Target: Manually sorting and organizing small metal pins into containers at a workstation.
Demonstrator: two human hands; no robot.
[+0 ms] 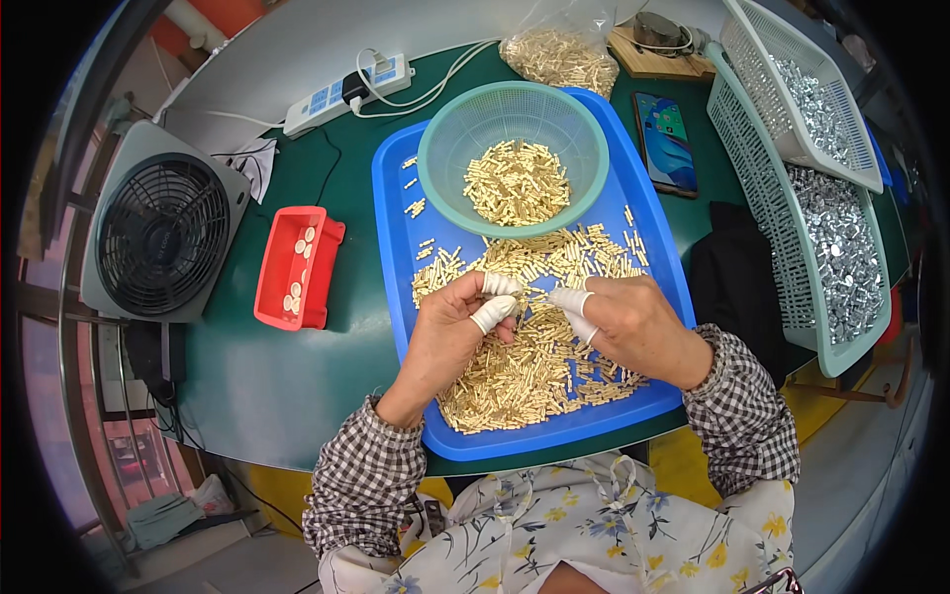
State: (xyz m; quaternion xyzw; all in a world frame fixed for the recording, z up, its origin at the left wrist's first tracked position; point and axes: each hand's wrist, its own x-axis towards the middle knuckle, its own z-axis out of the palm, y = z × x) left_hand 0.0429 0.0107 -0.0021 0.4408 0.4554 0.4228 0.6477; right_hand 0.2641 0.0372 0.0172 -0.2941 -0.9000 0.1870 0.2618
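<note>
My left hand and my right hand meet above a blue tray, fingertips almost touching. White finger cots cover the thumb and index finger of each hand. Both hands are closed in a pinch; whatever they hold is too small to tell from the brass behind it. Beneath them, a thick spread of small brass pins lies loose across the tray. A pale green mesh colander rests on the tray's far part, with a heap of similar brass pins inside.
Left of the tray sit a red bin with several small round pieces, a fan and a power strip. A bag of brass pieces and a phone are behind; baskets of silvery parts stand right, beside dark cloth.
</note>
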